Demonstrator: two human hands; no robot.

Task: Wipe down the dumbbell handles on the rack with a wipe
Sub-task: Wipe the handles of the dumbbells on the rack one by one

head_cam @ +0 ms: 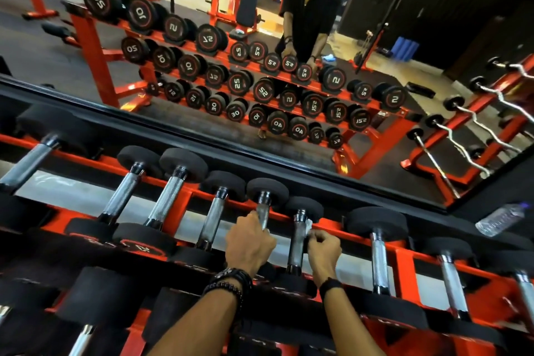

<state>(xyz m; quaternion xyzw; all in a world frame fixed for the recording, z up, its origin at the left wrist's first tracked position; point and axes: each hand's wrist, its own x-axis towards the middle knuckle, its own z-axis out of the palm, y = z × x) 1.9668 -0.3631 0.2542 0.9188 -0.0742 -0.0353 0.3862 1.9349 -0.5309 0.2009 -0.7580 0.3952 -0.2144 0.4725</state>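
Forearms reach in from bottom edge. Left hand [249, 243] wraps one dumbbell handle [263, 212], likely steadying it. Right hand [323, 250] pinches the white wipe [309, 225] against the next handle [297, 243], top tier of the red rack [404, 257]; wiping looks underway.

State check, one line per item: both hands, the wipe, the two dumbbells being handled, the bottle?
left hand: curled round a dumbbell handle
left dumbbell: on the rack, handle gripped
right hand: pinching the wipe at the next handle
wipe: crumpled, pressed against that handle
right dumbbell: on the rack, being wiped
water bottle: lying on its side on the ledge, cap on
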